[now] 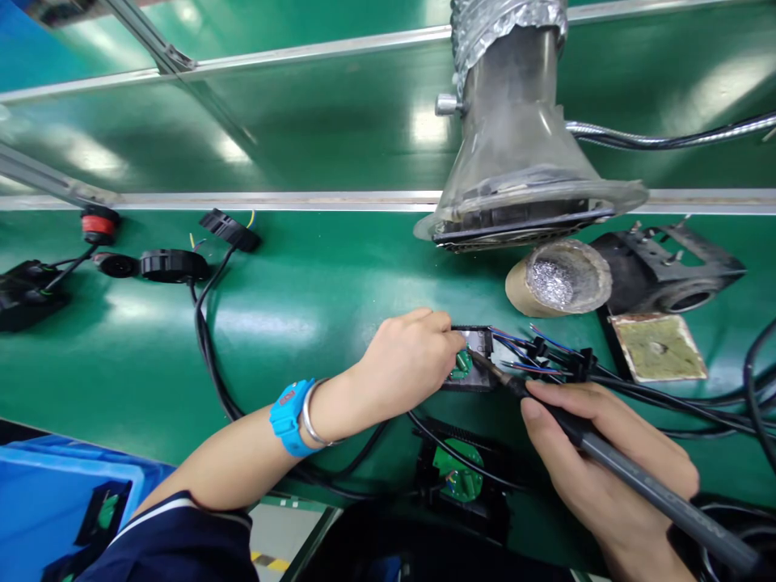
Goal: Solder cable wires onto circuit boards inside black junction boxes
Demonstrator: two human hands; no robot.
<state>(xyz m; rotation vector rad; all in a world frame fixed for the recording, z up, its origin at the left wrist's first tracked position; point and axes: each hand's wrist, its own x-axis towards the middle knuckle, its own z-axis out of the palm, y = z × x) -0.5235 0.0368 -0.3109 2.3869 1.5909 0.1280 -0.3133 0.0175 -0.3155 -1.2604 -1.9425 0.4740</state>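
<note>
My right hand (612,461) grips a soldering iron (643,481) like a pen. The iron's tip reaches a small green circuit board (461,365) in a black housing (482,380) on the bench. My left hand (412,352) is at the housing's left side with its fingers pinched at the board; what they hold is hidden behind them. Black cables (660,392) with thin red and blue wire ends lead up to the housing from the right. A second black housing with a round green board (464,473) lies closer to my body, with a cable across it.
A fume hood (521,153) hangs above the work. Behind it are a cardboard tube (561,279) with shiny scraps, a metal iron stand (667,271) and a yellowish sponge (658,347). Cabled black parts (173,265) lie at left; a blue bin (54,493) is at lower left.
</note>
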